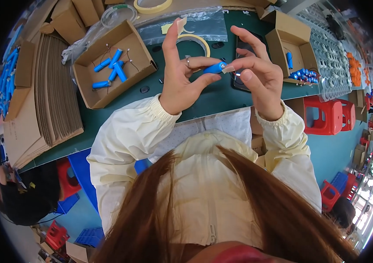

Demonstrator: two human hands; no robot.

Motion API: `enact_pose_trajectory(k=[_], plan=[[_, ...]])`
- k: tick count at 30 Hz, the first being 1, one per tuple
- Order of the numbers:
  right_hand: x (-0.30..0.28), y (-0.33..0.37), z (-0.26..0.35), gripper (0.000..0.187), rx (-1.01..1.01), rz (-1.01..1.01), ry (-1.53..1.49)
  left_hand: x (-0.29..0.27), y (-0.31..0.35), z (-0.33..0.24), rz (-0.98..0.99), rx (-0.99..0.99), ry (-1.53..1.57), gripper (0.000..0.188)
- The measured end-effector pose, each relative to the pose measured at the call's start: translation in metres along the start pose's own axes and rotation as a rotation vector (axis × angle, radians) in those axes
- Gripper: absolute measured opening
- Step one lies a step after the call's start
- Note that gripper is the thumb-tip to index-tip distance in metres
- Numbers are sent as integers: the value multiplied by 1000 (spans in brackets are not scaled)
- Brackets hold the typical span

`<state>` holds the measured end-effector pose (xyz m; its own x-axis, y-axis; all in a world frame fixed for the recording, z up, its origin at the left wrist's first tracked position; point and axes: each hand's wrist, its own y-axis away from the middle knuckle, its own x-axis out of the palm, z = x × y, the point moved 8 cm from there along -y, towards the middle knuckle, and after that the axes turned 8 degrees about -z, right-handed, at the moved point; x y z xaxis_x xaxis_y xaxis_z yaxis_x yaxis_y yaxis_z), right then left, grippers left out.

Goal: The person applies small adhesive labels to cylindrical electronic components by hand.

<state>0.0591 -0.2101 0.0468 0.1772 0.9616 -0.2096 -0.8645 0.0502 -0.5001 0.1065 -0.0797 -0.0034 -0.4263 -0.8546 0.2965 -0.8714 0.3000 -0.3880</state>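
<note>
A blue cylindrical battery cell is pinched between the thumb and fingers of my left hand, above the green table. My left index finger points up with a pale strip of tape on its tip. My right hand reaches in from the other side, its fingers apart. One of its fingertips meets the cell's right end, where a small whitish piece, seemingly tape, shows. Behind the cell lies a roll of yellowish tape. A dark phone-like device is partly hidden behind my right hand.
A cardboard box with several wired blue cells stands at left, beside stacked cardboard sheets. More cells fill a box at far left. Another cardboard box holds cells at right, next to clear plastic trays. Red stools stand beyond the table.
</note>
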Motion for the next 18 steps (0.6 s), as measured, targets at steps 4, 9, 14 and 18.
enact_pose_trajectory(k=[4, 9, 14, 18], plan=[[-1, -4, 5, 10, -64, -21, 95, 0, 0, 0, 7, -15, -22, 100], [0, -5, 17, 9, -171, -14, 244, 2, -1, -2, 10, -33, -59, 99], [3, -3, 32, 9, -339, -27, 466, 0, 0, -4, 8, 10, -106, 95], [8, 4, 43, 11, -462, -113, 660, 2, 0, -15, 10, 192, -229, 92]])
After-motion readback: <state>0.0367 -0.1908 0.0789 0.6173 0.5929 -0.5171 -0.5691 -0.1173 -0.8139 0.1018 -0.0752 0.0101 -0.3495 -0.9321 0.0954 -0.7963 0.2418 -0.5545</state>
